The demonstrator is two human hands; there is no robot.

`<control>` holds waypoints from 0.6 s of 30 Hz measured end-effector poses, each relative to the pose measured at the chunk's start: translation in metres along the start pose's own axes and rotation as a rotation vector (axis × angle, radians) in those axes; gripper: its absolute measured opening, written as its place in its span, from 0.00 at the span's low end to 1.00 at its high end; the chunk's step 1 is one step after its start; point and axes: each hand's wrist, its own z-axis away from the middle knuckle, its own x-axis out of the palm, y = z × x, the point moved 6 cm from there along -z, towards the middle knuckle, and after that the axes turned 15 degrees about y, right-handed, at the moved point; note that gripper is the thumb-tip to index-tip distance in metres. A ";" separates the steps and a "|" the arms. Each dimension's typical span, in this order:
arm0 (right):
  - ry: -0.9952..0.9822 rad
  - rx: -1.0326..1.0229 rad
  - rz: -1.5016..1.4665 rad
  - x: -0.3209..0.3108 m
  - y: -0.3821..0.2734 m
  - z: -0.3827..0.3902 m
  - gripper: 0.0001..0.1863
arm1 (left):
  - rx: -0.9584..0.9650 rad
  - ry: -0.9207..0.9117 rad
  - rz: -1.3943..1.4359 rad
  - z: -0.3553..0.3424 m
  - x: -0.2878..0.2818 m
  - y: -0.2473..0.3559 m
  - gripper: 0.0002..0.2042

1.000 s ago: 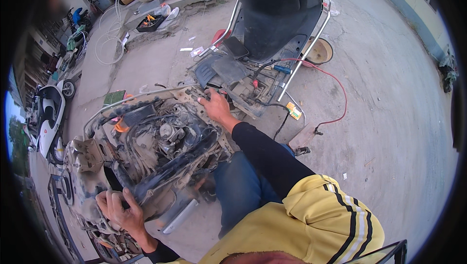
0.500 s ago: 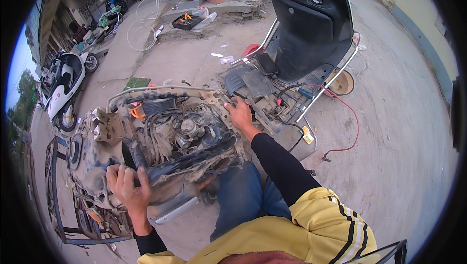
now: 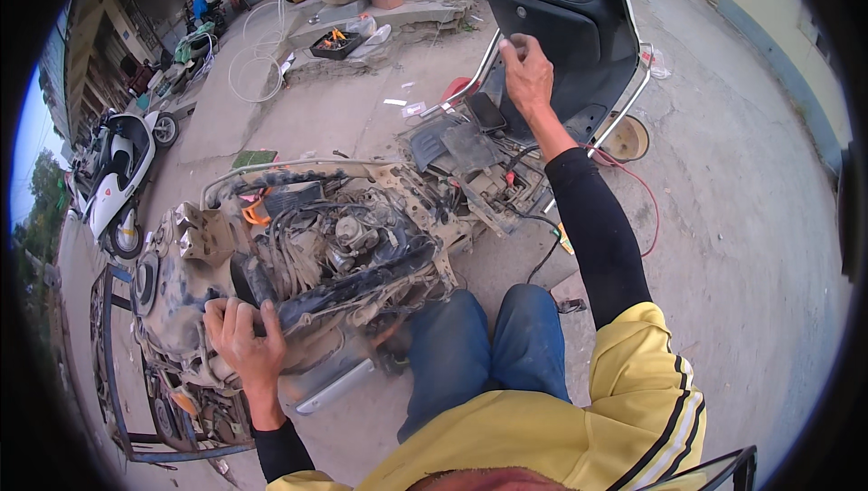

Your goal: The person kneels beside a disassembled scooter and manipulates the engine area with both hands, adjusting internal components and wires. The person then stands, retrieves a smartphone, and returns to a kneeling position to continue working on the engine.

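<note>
A stripped, dust-covered scooter [image 3: 353, 297] lies in front of me with its engine bay and wiring exposed. At its left part, my left hand [image 3: 246, 342] has its fingers bent over the edge of the body beside a black panel [image 3: 246, 278], thumb sticking up. My right hand [image 3: 529, 80] is raised in front of the scooter's black front shield [image 3: 565, 34], fingers curled and close together. Whatever its fingertips may hold is too small to make out. Below that hand are the dusty footboard parts and a dark rectangular piece [image 3: 486, 113].
A red cable [image 3: 653, 202] and a black cable [image 3: 542, 260] trail to the ground at right. A round basin [image 3: 626, 138] sits behind the chrome rail [image 3: 624, 111]. Farther off are a tray of tools [image 3: 339, 44] and a white scooter [image 3: 122, 179]. A metal frame [image 3: 107, 382] lies left.
My right hand has lifted off the scooter frame and moved up and right, toward the front shield. My left hand stays at the same place on the body. The view has shifted slightly.
</note>
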 end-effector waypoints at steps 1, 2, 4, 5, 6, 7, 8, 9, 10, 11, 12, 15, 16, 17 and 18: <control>0.057 0.006 0.012 -0.005 0.006 -0.041 0.27 | 0.002 -0.004 0.001 -0.001 0.000 0.001 0.15; 0.126 0.005 0.043 -0.014 0.012 -0.081 0.28 | 0.000 -0.002 0.012 -0.001 0.003 0.003 0.15; 0.189 -0.030 0.243 -0.021 0.022 -0.142 0.32 | 0.001 -0.011 0.019 -0.002 0.006 0.005 0.15; 0.204 -0.019 0.318 -0.023 0.018 -0.161 0.33 | 0.002 -0.012 0.017 -0.003 0.006 0.005 0.15; 0.082 0.040 0.351 -0.018 0.013 -0.174 0.34 | 0.014 -0.002 -0.004 -0.003 0.003 0.004 0.15; -0.041 0.096 0.385 -0.014 0.008 -0.183 0.35 | 0.017 -0.004 -0.014 -0.004 0.002 0.003 0.16; -0.011 0.086 0.408 -0.015 0.003 -0.190 0.36 | 0.017 -0.005 -0.017 -0.004 0.003 0.003 0.16; 0.005 0.101 0.403 -0.016 0.001 -0.193 0.34 | 0.017 -0.011 -0.024 -0.004 0.003 0.003 0.16; -0.004 0.096 0.430 -0.014 -0.003 -0.196 0.33 | 0.012 -0.008 -0.029 -0.004 0.004 0.003 0.16; -0.014 0.097 0.461 -0.012 -0.003 -0.197 0.31 | 0.012 -0.014 -0.040 -0.004 0.003 0.002 0.16; -0.043 0.105 0.509 -0.010 -0.002 -0.203 0.25 | 0.012 -0.018 -0.044 -0.004 0.005 0.002 0.16; -0.062 0.044 0.589 -0.008 -0.001 -0.216 0.24 | 0.006 -0.020 -0.034 -0.003 0.009 0.004 0.16; 0.034 0.101 0.398 -0.016 -0.038 -0.178 0.21 | 0.017 -0.022 -0.057 -0.003 0.004 0.001 0.16; 0.046 0.110 0.413 -0.019 -0.036 -0.183 0.20 | 0.026 -0.015 -0.052 -0.005 0.005 0.003 0.16; 0.054 0.122 0.429 -0.014 -0.030 -0.190 0.19 | 0.028 -0.017 -0.045 -0.005 0.006 0.004 0.16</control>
